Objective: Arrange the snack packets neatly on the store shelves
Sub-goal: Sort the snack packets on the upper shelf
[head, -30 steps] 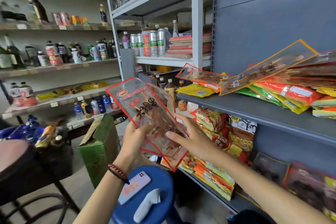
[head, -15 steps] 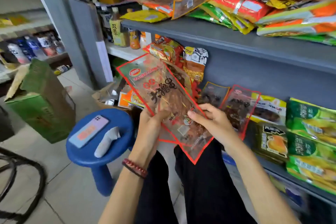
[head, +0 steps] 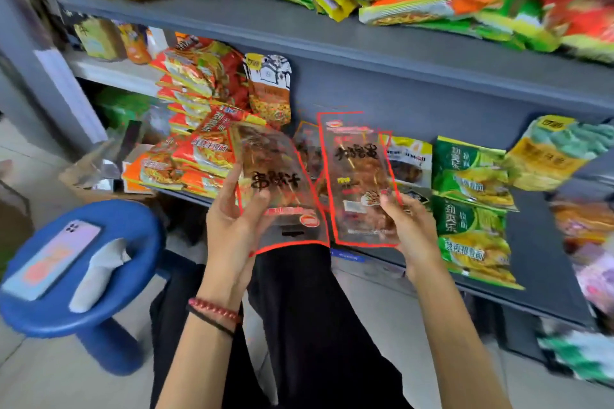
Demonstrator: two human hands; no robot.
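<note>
Mid-frame, the left hand (head: 232, 232) is clamping fingers on an inverted clear red-edged snack packet (head: 275, 183), the right hand (head: 410, 232) on an upright twin packet (head: 357, 176); they are seemingly being matched, flipping likely coming next.

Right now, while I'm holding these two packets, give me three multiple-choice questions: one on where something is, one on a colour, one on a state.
1. Where does the phone lie?
A) on the blue stool
B) on the floor
C) on a cardboard box

2. What colour edges the right packet, held by the right hand?
A) green
B) red
C) black

3. How does the left hand hold the left packet?
A) logo at the top
B) upside down
C) folded in half

Answers: A, the phone rests flat on the stool's seat beside a white cloth; B, a red line rims the clear film; B, its oval logo sits at the bottom and the lettering is inverted.
</note>
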